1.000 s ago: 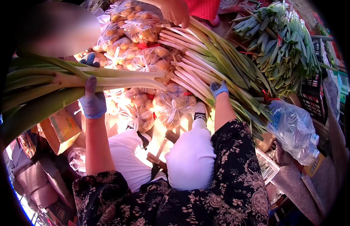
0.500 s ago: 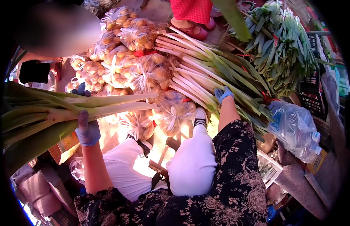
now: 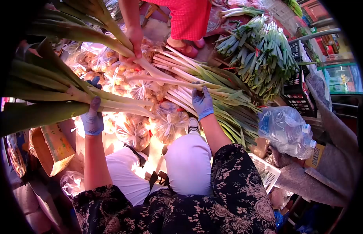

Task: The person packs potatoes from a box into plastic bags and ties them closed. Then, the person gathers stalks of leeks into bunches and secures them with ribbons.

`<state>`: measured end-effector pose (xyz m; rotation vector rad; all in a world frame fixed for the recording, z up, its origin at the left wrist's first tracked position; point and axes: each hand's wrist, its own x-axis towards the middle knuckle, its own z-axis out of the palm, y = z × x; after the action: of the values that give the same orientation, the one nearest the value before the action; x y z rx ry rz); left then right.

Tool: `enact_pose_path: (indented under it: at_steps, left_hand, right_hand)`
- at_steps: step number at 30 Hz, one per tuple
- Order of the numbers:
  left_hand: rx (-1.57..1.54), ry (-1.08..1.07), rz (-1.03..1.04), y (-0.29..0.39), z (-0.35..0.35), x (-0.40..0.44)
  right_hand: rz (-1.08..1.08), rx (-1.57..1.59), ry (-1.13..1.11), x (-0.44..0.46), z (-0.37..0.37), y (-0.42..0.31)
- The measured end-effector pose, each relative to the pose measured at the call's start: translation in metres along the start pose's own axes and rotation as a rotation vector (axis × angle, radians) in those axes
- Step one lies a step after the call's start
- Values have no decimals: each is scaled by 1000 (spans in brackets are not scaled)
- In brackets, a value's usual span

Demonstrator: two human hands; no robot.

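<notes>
My left hand (image 3: 93, 117), in a blue glove, is closed around a bunch of leeks (image 3: 119, 106) whose white ends point right and whose broad leaves fan out to the left. My right hand (image 3: 203, 103), gloved too, has its fingers round a single leek (image 3: 177, 82), with the white end toward the left. Under it lies a pile of long leeks (image 3: 185, 102), white ends at the upper left. Another person's hand (image 3: 134, 48) grips a leek (image 3: 150, 67) just beyond my left hand's bunch.
Clear bags of round produce (image 3: 131, 130) cover the ground ahead. Tied bundles of greens (image 3: 263, 58) rest beside a black crate (image 3: 295, 87). At right are a bag of plastic bottles (image 3: 285, 126) and a white basket (image 3: 269, 173); a cardboard box (image 3: 52, 150) stands at left.
My right hand has risen from the pile and moved left with a leek. The other person's hand and leek have come into view at the top. The whole view has shifted slightly.
</notes>
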<state>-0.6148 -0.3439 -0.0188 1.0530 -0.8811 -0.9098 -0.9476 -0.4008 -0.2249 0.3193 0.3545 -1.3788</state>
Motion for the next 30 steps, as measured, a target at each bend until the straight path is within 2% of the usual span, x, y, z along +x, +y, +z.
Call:
enact_pose_path:
  at_steps: [3, 6, 7, 10, 13, 17, 21, 25, 28, 30]
  left_hand:
    - [-64, -8, 37, 8, -7, -2]
    - [-104, -10, 72, 24, -11, -6]
    - [-128, -9, 87, 31, -13, -10]
    - [-175, -17, 119, 40, -26, -16]
    - [-210, -32, 130, 46, -35, -24]
    - [-217, -43, 125, 58, -45, -33]
    - [-295, -67, 175, 59, -58, -31]
    - [-359, -187, 64, 52, -83, -22]
    - [-430, -174, 77, 53, -77, -21]
    - [-456, -121, 48, 51, -73, -22]
  right_hand:
    - [-49, -133, -118, -31, 62, 5]
    - [-122, -399, -159, -64, 103, 14]
    - [-227, -520, -140, -76, 115, 19]
    - [-347, -826, -289, -114, 154, 35]
    - [-453, -956, -322, -140, 189, 47]
    - [-593, -1066, -483, -161, 228, 46]
    - [-791, -1476, -418, -162, 240, 41]
    - [-997, -1685, -444, -156, 244, 23]
    - [-1046, -2148, -289, -129, 216, -25]
    - [-954, -2378, -98, -109, 179, -48]
